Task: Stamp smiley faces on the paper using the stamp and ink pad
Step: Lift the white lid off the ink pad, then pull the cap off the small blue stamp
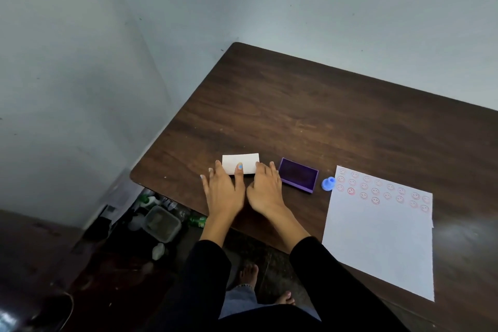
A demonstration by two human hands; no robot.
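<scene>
The stamp [328,183] is small and pale blue, with a round base and a narrower knob on top; it stands upright on the table [310,105], free of either hand, between the ink pad [298,174] and the top left corner of the paper [377,237], just beside both; the pad is a purple rectangular tray, open, its dark violet ink surface facing up; the paper is a white sheet lying flat at the table's near right, with three uneven rows of red smiley faces [351,191] along its far edge, some crisp, some faint, and the rest of the sheet blank.

Left of the pad lies a white rectangular piece [239,163], flat on the wood; whether it is the pad's lid cannot be told; both hands rest on its near edge; the left hand [222,191] is laid flat with fingers spread, its thumb over the piece, a blue-painted nail showing; the right hand [265,191] is also flat, fingers close together, tips touching the piece's right corner, its outer side just beside the pad; neither hand pinches anything; black sleeves [207,272] cover both forearms.

Below the table's left edge, on the floor, sits a grey tub [161,222] holding something pale and blurred, with green bottles [198,221] and other containers around it; bare feet [249,275] show beneath the table edge.
</scene>
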